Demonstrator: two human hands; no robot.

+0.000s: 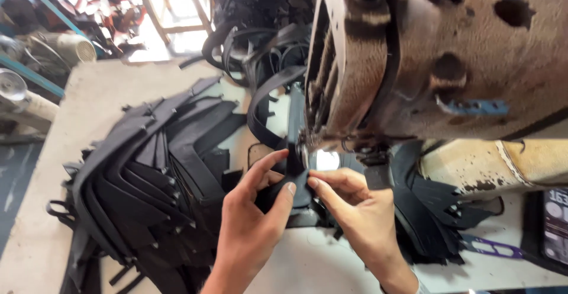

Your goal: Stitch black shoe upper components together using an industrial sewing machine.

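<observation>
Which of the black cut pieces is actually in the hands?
The small black piece under the machine head, pinched between left hand and right hand; the stacked pieces lie untouched.

Pale, stained worktable [71,152], running from lower left toward the far window. Worn tan machine housing [461,51] filling the upper right, pitted with dark holes and rust spots; a beige arm [509,164] with dark blotches just below it. Wooden-framed window [177,10] at top centre, overexposed by strong daylight. Blue metal frame bars [35,39] at upper left, crossing a cluttered corner with a grey cylinder [74,48] and a shiny metal disc [12,87]. Dark grey floor [15,181] visible past the left table edge. Purple-handled scissors [491,248] flat on the table at lower right, near a dark device [556,223] at the frame edge.
</observation>
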